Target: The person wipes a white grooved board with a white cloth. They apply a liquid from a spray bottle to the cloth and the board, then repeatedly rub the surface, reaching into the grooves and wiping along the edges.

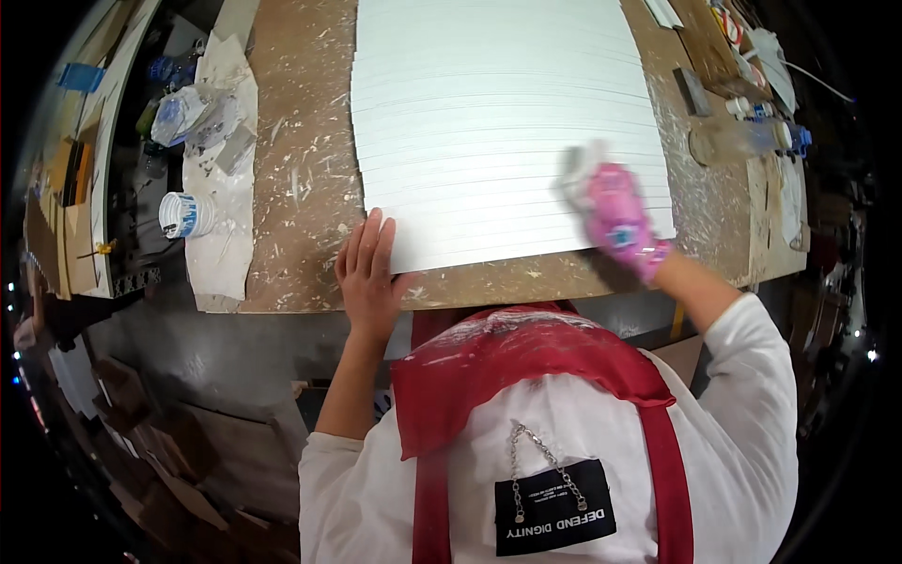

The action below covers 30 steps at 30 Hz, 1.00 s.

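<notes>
Several long white strips [507, 122] lie side by side on the worktable, forming a wide white surface. My left hand [368, 268] is bare and rests at their near left corner, its fingers stretched out and touching the edge. My right hand [618, 209], in a pink patterned glove, is over the near right part of the strips. Under its fingers is a whitish-grey wad [584, 169], perhaps a cloth or pad; motion blurs it and the fingertips.
The brown worktable [301, 122] is spattered with white. On the left are a white cup [186, 215] and crumpled clear plastic [193, 115] on a pale sheet. A dark grey block [692, 92] and a clear bottle [742, 141] lie at the right.
</notes>
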Available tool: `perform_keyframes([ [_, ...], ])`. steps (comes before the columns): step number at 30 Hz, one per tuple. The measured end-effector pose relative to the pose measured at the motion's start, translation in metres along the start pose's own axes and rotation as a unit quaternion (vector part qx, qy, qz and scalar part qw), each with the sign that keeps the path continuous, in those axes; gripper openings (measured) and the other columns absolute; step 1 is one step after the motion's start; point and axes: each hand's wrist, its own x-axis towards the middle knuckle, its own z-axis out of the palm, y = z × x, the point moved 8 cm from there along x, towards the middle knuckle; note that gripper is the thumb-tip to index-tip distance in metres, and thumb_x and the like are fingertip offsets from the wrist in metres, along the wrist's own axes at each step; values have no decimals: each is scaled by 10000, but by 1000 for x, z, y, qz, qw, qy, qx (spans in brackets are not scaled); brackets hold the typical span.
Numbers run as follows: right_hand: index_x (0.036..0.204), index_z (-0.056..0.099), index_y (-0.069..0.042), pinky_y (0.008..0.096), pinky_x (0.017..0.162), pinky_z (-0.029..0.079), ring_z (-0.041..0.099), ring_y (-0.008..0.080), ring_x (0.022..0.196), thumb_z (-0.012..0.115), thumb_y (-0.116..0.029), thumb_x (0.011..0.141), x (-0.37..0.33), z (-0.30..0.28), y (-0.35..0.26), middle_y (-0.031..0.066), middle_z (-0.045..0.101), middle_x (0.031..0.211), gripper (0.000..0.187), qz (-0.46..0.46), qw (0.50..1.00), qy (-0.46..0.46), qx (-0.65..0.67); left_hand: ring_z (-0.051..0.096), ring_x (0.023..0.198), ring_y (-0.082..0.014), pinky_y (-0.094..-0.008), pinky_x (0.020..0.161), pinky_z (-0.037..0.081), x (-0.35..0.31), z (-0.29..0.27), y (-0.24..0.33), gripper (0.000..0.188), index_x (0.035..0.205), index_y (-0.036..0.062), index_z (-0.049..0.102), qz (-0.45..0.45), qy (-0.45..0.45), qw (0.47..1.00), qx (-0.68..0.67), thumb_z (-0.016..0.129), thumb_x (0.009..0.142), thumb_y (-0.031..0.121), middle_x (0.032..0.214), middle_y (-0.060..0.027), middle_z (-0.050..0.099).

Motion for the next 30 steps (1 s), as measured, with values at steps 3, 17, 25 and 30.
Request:
perform_keyframes([
  [3, 995, 567, -177, 314, 707, 539, 582, 135, 801, 545, -238, 878, 80, -45, -139, 27, 576, 948, 134, -182, 963, -72, 186, 345, 1318, -306, -437, 1044, 268, -9, 6, -11, 785, 1359, 109, 409, -8, -23, 1000, 15, 733, 684, 343, 1431, -89, 384],
  [17, 1013, 558, -58, 305, 641, 520, 598, 168, 766, 448, -142, 931, 139, -29, -36, 88, 610, 924, 162, 27, 982, 139, 127, 234, 1369, -284, -512, 1090, 142, 6, 15, -26, 1022, 1379, -33, 326, -89, -165, 979, 82, 746, 623, 512, 1491, -131, 244],
  [25, 957, 590, -52, 284, 592, 537, 579, 155, 642, 521, -111, 889, 148, -34, -48, 67, 600, 830, 113, -55, 944, 119, 302, 237, 1365, -300, -517, 1085, 138, 4, 9, -29, 1023, 1383, -40, 320, -79, -156, 981, 82, 702, 656, 570, 1494, -128, 244],
  [30, 963, 576, -53, 274, 554, 539, 584, 166, 663, 490, -20, 851, 140, -3, -25, 74, 594, 840, 145, 38, 993, 80, 74, 218, 1378, -300, -511, 1082, 122, 4, 19, -31, 1024, 1389, -43, 303, -65, -153, 985, 55, 664, 668, 587, 1503, -123, 234],
])
